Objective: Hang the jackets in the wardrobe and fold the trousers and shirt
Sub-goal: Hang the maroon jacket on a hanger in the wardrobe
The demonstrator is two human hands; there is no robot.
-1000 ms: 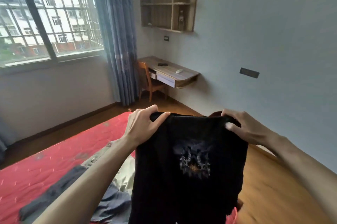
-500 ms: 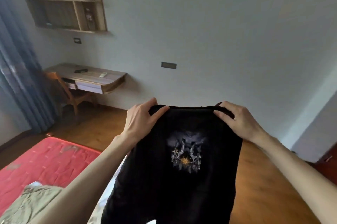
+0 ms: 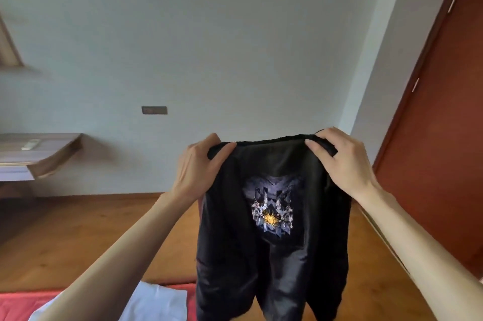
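Left hand (image 3: 201,164) and right hand (image 3: 339,161) each pinch a shoulder of the black jacket (image 3: 274,216), held aloft so its long axis hangs straight down between them, the reddish-brown door (image 3: 444,138) lying nearer the right hand.

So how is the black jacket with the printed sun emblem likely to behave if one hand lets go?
The black jacket with the printed sun emblem is probably floppy: it drapes in loose folds below the left hand and right hand. Released on one side, it would likely sag. Its sheen suggests a somewhat slippery fabric.
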